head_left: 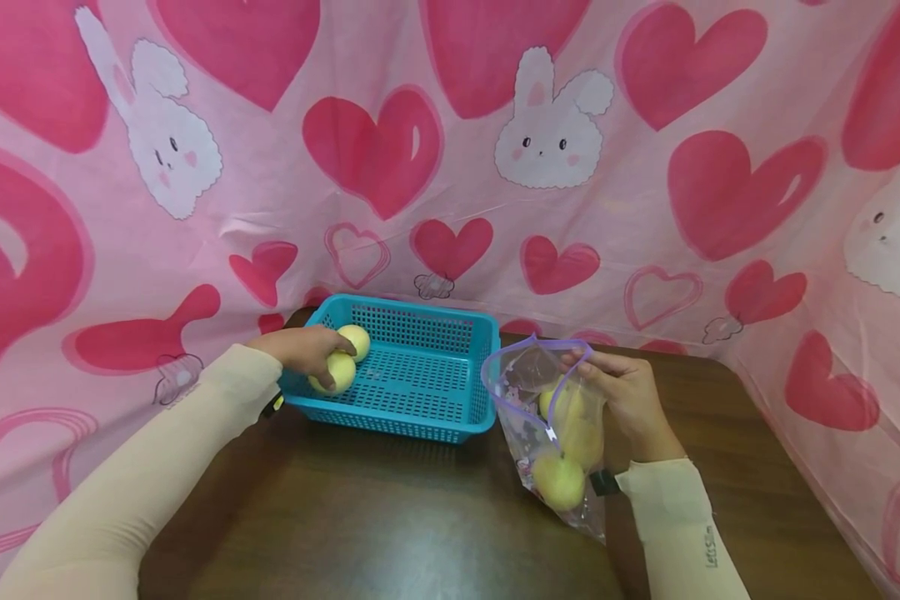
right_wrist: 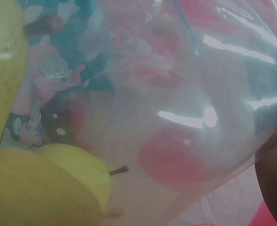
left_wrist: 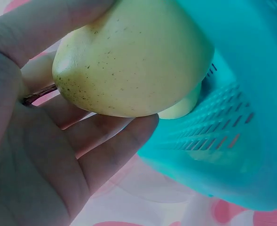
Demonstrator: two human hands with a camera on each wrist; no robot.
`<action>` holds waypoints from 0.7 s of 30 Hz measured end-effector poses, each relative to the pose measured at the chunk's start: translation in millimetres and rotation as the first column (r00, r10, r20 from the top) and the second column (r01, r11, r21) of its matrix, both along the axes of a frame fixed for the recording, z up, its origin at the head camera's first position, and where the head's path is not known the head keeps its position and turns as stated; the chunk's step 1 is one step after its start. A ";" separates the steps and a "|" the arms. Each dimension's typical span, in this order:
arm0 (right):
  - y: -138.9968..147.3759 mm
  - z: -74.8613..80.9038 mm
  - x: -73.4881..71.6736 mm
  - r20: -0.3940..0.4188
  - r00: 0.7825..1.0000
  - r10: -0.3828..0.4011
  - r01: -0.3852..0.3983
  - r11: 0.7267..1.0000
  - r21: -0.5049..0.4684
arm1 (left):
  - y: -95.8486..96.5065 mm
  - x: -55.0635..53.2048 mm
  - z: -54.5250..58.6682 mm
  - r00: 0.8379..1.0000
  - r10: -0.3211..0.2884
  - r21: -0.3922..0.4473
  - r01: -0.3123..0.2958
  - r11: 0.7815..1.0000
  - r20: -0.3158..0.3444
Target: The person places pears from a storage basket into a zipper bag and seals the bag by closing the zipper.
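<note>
At the left end of the blue basket, my left hand grips a yellow pear, whose brown stem points into the palm in the left wrist view. Another pear lies beside it in the basket. My right hand pinches the purple-edged mouth of a clear zip bag and holds it open. Several pears sit inside the bag, one pear low down near its bottom. Through the plastic, the right wrist view has a stemmed pear and cartoon prints up close.
Both the basket and the bag are at a dark wooden table. A pink cloth with hearts and rabbits hangs behind the table and along its sides. The basket's raised perforated walls stand left of the bag.
</note>
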State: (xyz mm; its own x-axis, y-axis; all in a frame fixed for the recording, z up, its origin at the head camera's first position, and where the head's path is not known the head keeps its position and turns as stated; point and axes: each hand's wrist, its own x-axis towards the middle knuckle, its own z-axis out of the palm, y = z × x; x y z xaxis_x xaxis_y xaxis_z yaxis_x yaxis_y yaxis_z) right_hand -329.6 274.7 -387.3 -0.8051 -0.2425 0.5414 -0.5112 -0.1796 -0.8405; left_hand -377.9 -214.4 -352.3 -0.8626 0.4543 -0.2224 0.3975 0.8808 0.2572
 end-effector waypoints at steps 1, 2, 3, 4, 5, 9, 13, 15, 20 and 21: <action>0.0 0.0 -0.2 0.001 1.000 0.001 -0.001 1.000 -0.001 | 0.3 0.3 0.5 1.000 -0.005 0.000 0.005 1.000 -0.001; 0.0 0.0 -0.3 0.001 1.000 0.002 -0.002 1.000 -0.002 | 0.8 0.4 1.0 1.000 -0.006 -0.001 0.006 1.000 0.000; 0.0 -0.1 -0.4 0.000 1.000 0.001 -0.001 1.000 -0.003 | 1.2 0.5 1.5 1.000 -0.008 0.001 0.008 1.000 0.001; 0.0 -0.3 -0.6 -0.002 1.000 0.002 -0.002 1.000 -0.002 | 1.6 0.6 2.1 1.000 -0.009 0.002 0.009 1.000 0.003; -0.1 -0.4 -0.7 -0.003 1.000 0.003 -0.003 1.000 -0.004 | 2.2 0.5 2.7 1.000 -0.013 -0.002 0.013 1.000 0.002; -0.1 -0.9 -1.0 -0.001 1.000 0.007 -0.007 1.000 -0.014 | 5.1 1.1 6.1 1.000 -0.023 -0.013 0.023 1.000 -0.004; -0.2 -0.3 -0.1 0.008 1.000 0.007 -0.007 1.000 -0.016 | 8.4 2.2 9.4 0.999 -0.029 -0.025 0.029 0.999 -0.015; -0.6 0.6 0.9 0.011 1.000 -0.001 0.001 1.000 -0.007 | 9.7 2.2 10.3 0.999 -0.035 -0.033 0.034 0.999 -0.024; -1.1 1.9 3.0 0.032 0.999 -0.018 0.018 1.000 0.002 | 13.6 1.9 11.5 0.997 -0.060 -0.045 0.058 0.997 -0.046; -1.3 1.9 3.2 0.038 0.999 -0.020 0.020 1.000 -0.004 | 14.5 2.1 11.9 0.997 -0.061 -0.045 0.059 0.997 -0.048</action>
State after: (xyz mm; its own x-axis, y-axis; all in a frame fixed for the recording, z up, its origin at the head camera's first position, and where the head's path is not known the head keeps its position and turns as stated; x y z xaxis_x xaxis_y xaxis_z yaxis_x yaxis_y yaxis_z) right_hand -326.3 273.4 -385.4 -0.8299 -0.2238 0.5110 -0.4821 -0.1732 -0.8588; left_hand -375.8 -199.9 -340.5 -0.8446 0.4964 -0.2005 0.4612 0.8649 0.1982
